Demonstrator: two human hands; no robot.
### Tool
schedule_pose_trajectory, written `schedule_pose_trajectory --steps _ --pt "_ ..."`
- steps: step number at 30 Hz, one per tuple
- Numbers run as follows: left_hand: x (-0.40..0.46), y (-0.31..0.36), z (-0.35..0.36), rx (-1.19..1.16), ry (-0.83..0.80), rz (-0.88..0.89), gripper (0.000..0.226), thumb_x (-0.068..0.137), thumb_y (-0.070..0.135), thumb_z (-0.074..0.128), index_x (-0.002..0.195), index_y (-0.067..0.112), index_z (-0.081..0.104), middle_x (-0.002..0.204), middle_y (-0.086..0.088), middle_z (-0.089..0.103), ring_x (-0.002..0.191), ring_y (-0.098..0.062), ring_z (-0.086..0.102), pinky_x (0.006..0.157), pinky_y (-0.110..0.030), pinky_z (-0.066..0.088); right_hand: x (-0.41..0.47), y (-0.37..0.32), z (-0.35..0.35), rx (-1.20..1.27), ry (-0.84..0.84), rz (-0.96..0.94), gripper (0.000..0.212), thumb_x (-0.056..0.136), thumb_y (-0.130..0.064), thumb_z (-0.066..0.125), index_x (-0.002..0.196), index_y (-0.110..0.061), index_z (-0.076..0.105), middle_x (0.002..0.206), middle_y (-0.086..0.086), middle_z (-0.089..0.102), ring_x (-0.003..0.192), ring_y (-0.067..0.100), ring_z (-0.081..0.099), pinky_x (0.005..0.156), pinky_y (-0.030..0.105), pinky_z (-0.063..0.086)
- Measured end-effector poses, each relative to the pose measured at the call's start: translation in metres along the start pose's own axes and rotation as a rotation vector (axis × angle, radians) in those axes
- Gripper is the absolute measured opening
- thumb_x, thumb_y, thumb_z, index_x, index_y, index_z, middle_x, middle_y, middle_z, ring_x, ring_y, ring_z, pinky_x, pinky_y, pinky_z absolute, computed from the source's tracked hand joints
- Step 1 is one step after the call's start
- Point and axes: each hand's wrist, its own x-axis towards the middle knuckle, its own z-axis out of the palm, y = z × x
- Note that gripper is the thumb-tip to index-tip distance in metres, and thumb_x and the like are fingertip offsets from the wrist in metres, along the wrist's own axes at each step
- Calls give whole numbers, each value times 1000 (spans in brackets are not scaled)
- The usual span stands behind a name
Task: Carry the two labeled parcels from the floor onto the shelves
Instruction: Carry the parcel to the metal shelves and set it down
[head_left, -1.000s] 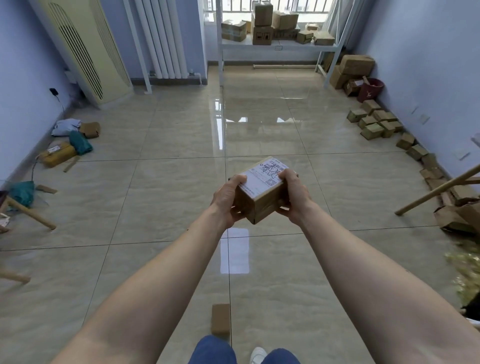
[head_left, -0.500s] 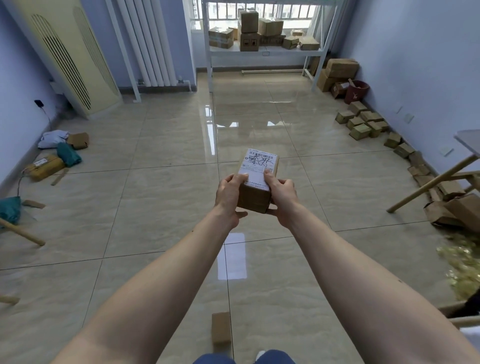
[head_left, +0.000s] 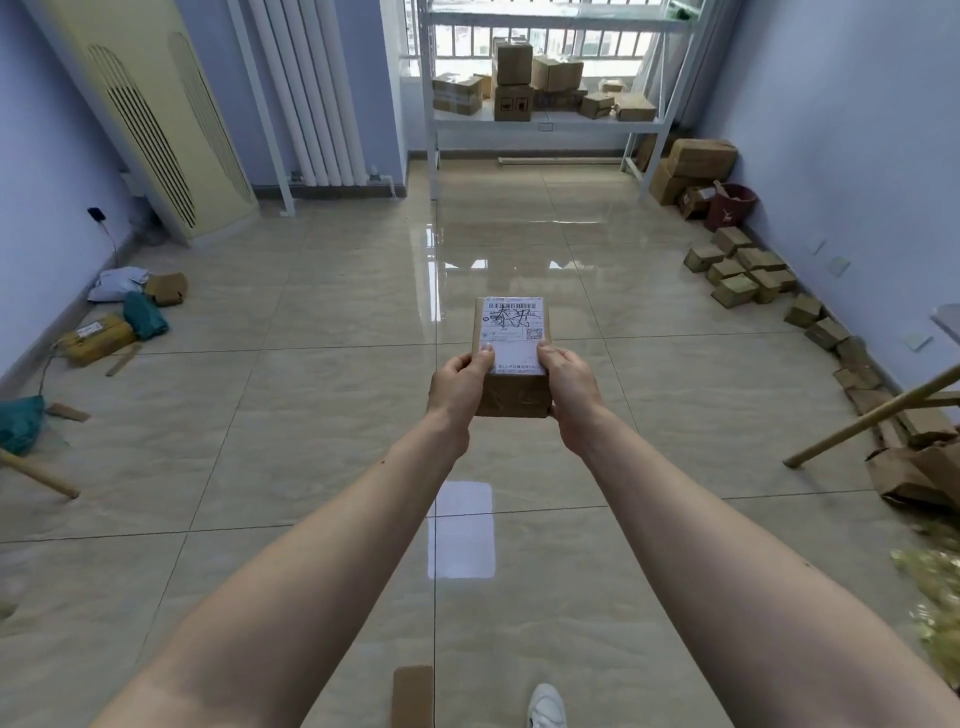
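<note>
I hold a small brown cardboard parcel (head_left: 511, 353) with a white shipping label on top, out in front of me at mid-frame. My left hand (head_left: 457, 387) grips its left side and my right hand (head_left: 569, 389) grips its right side, thumbs on the label. The white metal shelves (head_left: 545, 122) stand at the far end of the room under the window, with several cardboard boxes on the lower shelf. A flat brown parcel (head_left: 413, 696) lies on the floor near my feet.
Rows of small boxes (head_left: 743, 270) line the right wall, beside a red bucket (head_left: 730, 205). Wooden poles (head_left: 872, 415) and torn cardboard lie at the right. Bags and packets (head_left: 124, 317) sit by the left wall, near a tall air conditioner (head_left: 150, 114).
Both hands have turned the parcel so its label faces straight up and squared it to the room. The shelves appear closer and lower in view.
</note>
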Motion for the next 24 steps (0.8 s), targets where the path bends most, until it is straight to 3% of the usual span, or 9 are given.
schedule_pose_trajectory --steps 8,12,17,24 --pt "41 18 61 7 61 60 28 96 36 57 107 14 69 112 -11 73 103 -27 70 84 -37 58 66 -36 -34 -42 -74 -51 20 101 -31 48 107 -18 63 119 14 69 102 29 67 91 46 55" --pt "65 27 78 4 93 54 64 88 44 62 138 5 51 128 -9 67 108 -21 67 84 -32 56 99 -48 -41 3 -32 -17 19 97 -30 56 109 -15 56 116 12 67 103 28 67 94 46 55" --pt "107 45 91 -3 68 68 36 98 34 55 125 11 63 116 -7 71 94 -17 67 60 -20 52 145 -65 -35 5 -3 -8 18 94 -34 60 96 -19 49 122 14 65 111 30 67 98 53 54" --pt "197 95 95 -18 38 119 29 98 31 57 120 15 66 116 -7 72 99 -19 67 71 -24 52 232 -111 -2 34 -5 -47 16 95 -31 60 96 -19 51 110 8 66 96 23 65 94 47 54"
